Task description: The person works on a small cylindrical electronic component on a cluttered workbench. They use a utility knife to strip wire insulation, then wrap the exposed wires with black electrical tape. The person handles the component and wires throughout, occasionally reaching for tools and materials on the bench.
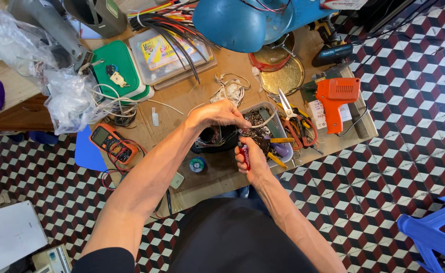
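While the left hand [217,115] pinches wires over the black motor housing [213,139] at the wooden bench's [217,177] middle, the right hand [250,159] clenches a red-handled tool [244,154] just beside it, near the grey parts tray [278,126]

The left hand [217,115] hides most of the dark round part [213,139] beneath it. The red-handled tool [244,155] has its tip lost among small parts, too tiny to tell, in the grey tray [274,112]. The blue stool [432,235] is cut off.
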